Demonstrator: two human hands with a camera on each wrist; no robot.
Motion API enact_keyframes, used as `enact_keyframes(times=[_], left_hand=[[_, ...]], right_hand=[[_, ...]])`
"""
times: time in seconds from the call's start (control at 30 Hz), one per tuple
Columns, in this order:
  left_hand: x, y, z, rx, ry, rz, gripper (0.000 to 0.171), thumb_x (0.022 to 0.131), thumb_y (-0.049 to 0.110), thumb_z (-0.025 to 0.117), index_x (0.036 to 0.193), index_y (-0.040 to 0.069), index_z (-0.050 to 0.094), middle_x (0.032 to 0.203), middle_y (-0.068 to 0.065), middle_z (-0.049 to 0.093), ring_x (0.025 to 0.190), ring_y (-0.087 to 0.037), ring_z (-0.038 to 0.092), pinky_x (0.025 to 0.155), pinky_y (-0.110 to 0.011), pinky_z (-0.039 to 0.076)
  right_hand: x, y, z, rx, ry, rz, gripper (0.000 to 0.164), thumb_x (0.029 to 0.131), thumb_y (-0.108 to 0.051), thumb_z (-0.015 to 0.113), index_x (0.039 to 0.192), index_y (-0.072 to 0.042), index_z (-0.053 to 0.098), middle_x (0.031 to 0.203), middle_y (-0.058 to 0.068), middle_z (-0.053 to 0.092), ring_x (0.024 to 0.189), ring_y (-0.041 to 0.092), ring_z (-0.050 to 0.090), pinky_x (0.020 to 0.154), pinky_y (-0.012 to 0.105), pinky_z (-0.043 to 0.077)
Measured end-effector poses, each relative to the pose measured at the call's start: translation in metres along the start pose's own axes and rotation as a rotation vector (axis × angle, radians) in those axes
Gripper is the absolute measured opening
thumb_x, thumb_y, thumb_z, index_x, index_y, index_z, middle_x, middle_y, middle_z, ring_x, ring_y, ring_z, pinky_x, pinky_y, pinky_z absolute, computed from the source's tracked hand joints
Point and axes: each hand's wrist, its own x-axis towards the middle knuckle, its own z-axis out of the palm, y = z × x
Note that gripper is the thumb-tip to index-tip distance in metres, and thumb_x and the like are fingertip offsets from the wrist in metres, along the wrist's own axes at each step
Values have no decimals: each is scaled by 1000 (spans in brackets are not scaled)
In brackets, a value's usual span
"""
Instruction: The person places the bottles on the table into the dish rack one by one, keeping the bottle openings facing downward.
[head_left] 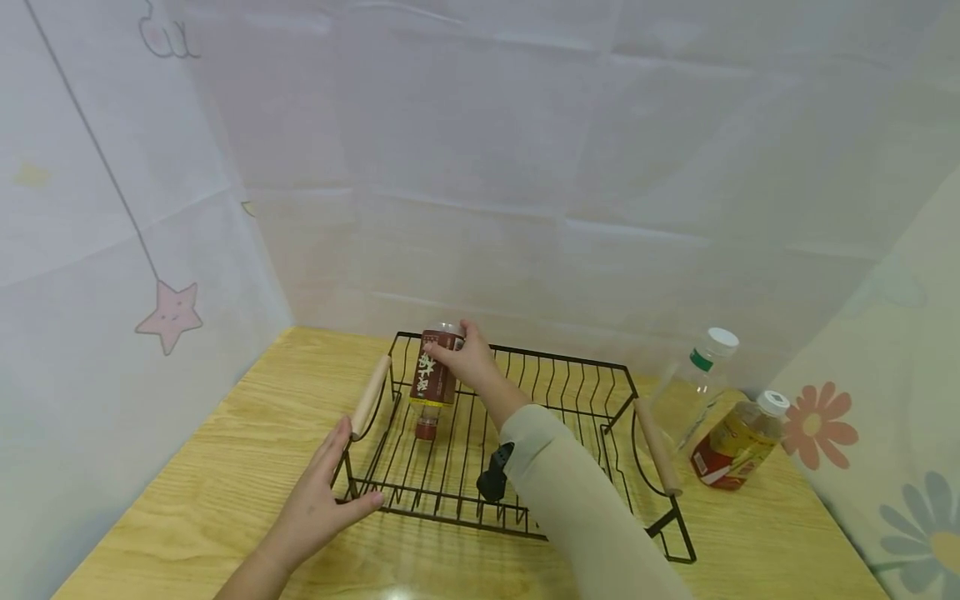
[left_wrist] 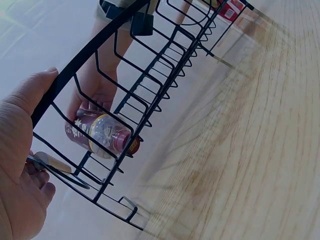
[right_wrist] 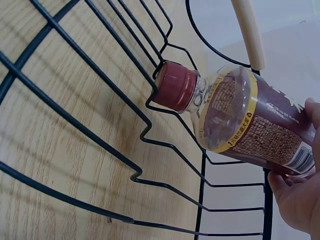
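A black wire dish rack [head_left: 555, 357] with wooden handles stands on the table. My right hand [head_left: 474, 358] grips a plastic bottle [head_left: 433, 375] with a dark red label near its base. The bottle is upside down and tilted inside the rack's left part; its red cap [right_wrist: 175, 86] is down among the wires, seemingly touching them. My left hand [head_left: 311, 504] holds the rack's front left corner, the thumb [left_wrist: 37, 87] against the black rim and the fingers near the left wooden handle [head_left: 372, 397]. Both bottle and right hand also show through the wires in the left wrist view.
Right of the rack stand a clear bottle [head_left: 678, 404] with a white cap and green ring, and a bottle [head_left: 735, 450] with a yellow and red label. The right wooden handle [head_left: 657, 446] is beside them. Printed cloth walls [head_left: 480, 250] enclose the wooden table [head_left: 247, 433].
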Motion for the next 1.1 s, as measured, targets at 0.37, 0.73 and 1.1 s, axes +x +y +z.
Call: enact_keyframes(times=[0.37,0.73,1.1], left_hand=[[1,2,1,1,-13,-7,106,79,39,81,156,2,18,163,-20,14,144,-52,20,105,-75,25],[4,-2,0,-7,-29,-13,108,78,38,81,157,3,16,163,-21,13,142,-54,21,102,-78,25],[7,-5,-4,15,-35,-25,109,79,40,80,157,5,13,162,-24,13,140,-56,23,99,-80,26]], right_hand=[[-1,2,2,-73,22,8,94,88,-49,68,158,-15,16,156,15,34,137,36,44,104,52,48],[-9,-2,-14,-60,52,-37,91,89,-48,68,158,-19,17,162,9,27,146,31,33,113,54,38],[-22,-5,-41,-27,37,-84,90,89,-43,71,158,-20,18,161,9,29,148,29,30,119,50,32]])
